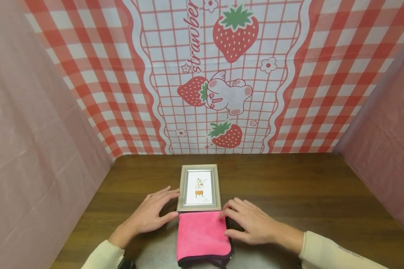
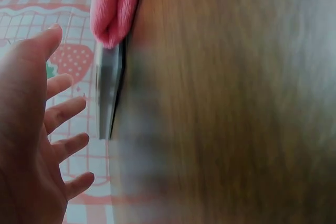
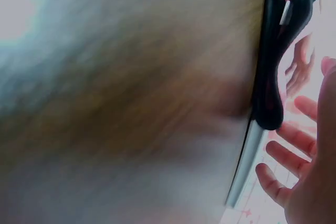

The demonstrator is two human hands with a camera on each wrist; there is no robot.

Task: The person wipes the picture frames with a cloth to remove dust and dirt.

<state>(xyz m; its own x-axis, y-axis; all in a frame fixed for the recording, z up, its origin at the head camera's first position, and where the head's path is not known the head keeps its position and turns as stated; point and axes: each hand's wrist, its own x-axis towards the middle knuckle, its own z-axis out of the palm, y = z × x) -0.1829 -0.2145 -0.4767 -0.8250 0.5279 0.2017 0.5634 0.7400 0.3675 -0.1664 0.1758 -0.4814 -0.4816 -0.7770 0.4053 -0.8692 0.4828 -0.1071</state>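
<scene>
A picture frame with a plant drawing lies on the table, and a folded pink cloth with a dark edge lies just in front of it. My left hand is at the frame's left side, fingers spread, thumb by the cloth's corner. In the left wrist view the left hand is beside the frame and cloth. My right hand has its index finger on the cloth's right part. The right wrist view has relaxed right fingers near the dark cloth edge.
The brown wooden table reaches back to a red-and-white checked cloth wall with strawberries. Pale pink curtains hang at the left and right.
</scene>
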